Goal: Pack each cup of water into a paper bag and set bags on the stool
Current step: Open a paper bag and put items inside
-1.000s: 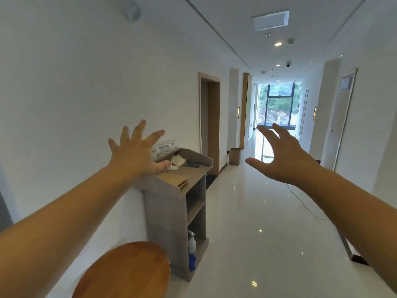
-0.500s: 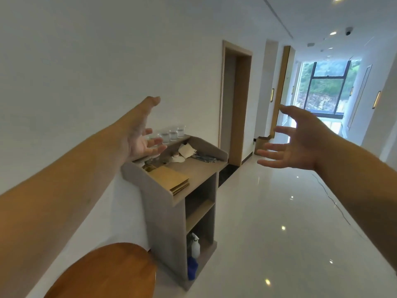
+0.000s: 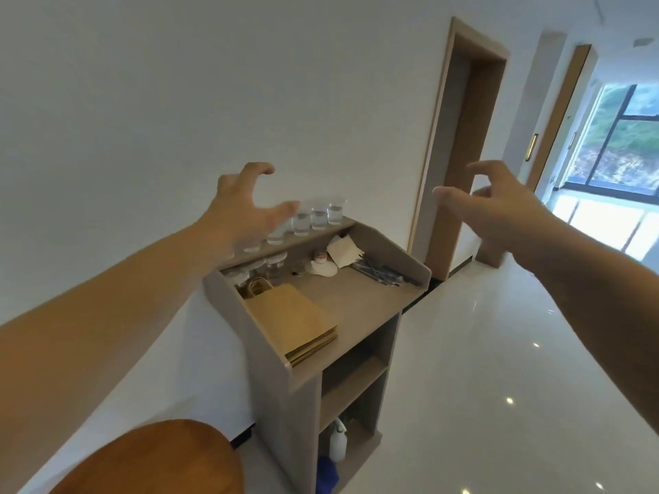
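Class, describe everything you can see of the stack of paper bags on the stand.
The paper bags are plain brown paper, folded flat and stacked. Several layers show at the stack's near edge. Looped handles of the same brown stick out at the far end. The stack lies flat on the grey stand, on the left part of its top, with its near edge at the front lip. No print or marking shows on the top bag.
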Tool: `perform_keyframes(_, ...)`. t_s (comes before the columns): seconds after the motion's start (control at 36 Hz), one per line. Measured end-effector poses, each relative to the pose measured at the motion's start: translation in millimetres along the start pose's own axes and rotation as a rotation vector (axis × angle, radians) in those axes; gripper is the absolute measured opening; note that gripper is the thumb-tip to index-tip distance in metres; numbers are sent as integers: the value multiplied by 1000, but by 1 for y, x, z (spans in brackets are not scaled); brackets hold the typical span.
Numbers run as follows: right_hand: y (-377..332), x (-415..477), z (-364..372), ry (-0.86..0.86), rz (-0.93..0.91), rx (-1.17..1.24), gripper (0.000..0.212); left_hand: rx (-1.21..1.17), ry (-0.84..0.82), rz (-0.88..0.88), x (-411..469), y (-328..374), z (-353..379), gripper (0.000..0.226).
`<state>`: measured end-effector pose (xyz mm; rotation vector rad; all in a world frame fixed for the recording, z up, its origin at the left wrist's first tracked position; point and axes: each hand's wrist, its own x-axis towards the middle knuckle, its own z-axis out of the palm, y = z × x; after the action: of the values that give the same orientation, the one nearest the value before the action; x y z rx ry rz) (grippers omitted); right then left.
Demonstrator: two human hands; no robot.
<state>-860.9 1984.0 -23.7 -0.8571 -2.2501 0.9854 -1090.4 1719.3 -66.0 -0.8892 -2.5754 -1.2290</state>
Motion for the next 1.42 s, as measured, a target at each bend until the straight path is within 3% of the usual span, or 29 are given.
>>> perform_keyframes(0.06,-5,33,20,-271,251,402,90,-584,-166,-245,29,-8,17,85)
perform_keyframes(0.11,-9,67,36,-427,339,589,86,-905,-208,-395,63,-19,32,92)
perform_keyframes(0.28,-7,180,92,-391,394,624,74,-1021,-149,-492,156,-59,69,56)
perform_keyframes(0.33,-4,211,114,-387,376,556,71,-956,-143,-484,179,-76,80,51)
perform_keyframes(0.39,8,239,143,-268,241,246,68,-774,-107,-406,194,-100,99,44)
perform_keyframes(0.44,31,259,179,-116,-44,-138,71,-409,-31,-194,197,-137,126,35)
perform_keyframes(0.5,58,271,223,-80,-231,-234,64,-53,-3,-13,184,-182,160,40)
perform_keyframes(0.56,91,283,272,-194,-222,-225,61,196,-54,-6,164,-226,197,51)
perform_keyframes(0.64,136,295,346,-494,-69,-223,69,471,-136,-141,130,-276,241,61)
perform_keyframes(0.69,163,298,390,-663,-37,-233,68,597,-147,-120,116,-293,262,62)
perform_keyframes(0.89,219,309,500,-1017,-18,-246,73,722,-70,-164,114,-302,283,44)
perform_keyframes(1.06,237,321,525,-1140,-28,-211,46,778,72,-265,115,-291,283,26)
perform_keyframes(1.19,239,337,530,-1235,-23,-176,43,826,375,-631,117,-286,281,39)
perform_keyframes(1.28,234,343,535,-1280,-32,-153,42,831,375,-735,121,-284,282,37)
perform_keyframes(1.42,234,353,541,-1361,95,-78,35,804,353,-752,118,-287,283,31)
